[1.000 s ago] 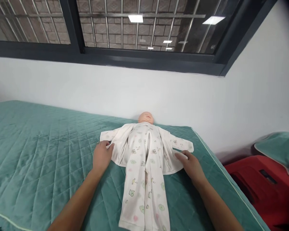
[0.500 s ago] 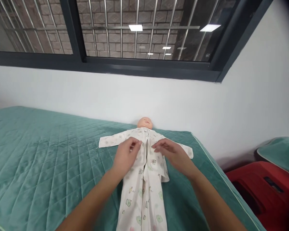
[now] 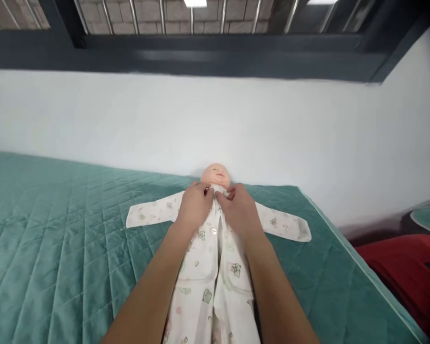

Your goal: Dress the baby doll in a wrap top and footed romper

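White, animal-printed fabric jacket lies on the smooth pink-headed doll, left hand and right hand apparently pinching its front edges at the neck; it should handle light, soft and limp, best held by those edges

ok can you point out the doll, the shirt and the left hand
doll (image 3: pixel 216 175): head view, on its face
shirt (image 3: pixel 201 251): head view, on its left front panel as pictured, above the hem
left hand (image 3: pixel 196 204): head view, on the back of the hand
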The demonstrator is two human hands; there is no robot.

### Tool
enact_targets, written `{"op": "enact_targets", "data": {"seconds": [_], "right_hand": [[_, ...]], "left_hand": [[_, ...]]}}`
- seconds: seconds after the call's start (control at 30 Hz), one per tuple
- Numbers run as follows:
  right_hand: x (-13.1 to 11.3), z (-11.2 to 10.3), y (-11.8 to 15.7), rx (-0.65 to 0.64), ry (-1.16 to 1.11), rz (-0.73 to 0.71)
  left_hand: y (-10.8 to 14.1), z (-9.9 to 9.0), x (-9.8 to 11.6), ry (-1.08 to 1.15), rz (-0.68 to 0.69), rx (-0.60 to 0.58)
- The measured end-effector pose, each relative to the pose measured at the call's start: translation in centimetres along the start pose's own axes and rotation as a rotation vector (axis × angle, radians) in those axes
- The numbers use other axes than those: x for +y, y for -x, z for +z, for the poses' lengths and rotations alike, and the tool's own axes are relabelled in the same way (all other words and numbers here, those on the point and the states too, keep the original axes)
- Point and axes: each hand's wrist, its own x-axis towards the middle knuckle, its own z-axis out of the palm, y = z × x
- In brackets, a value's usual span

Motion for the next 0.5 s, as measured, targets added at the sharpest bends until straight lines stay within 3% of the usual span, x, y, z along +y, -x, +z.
{"op": "enact_targets", "data": {"seconds": [0.23, 0.4, 0.5], "right_hand": [[-0.2, -0.6, -0.4, -0.053, 0.101, 0.061], [1.2, -1.1, -0.9, -0.066, -0.169, 0.049], [1.6, -1.0, -1.3, -0.08, -0.384, 0.066]], "left_hand": [[-0.1, -0.7, 0.4, 0.14, -0.011, 0.025], [0.2, -1.0, 1.3, 0.418, -0.123, 0.043], [0.2, -1.0, 1.3, 0.454, -0.125, 0.009]]}}
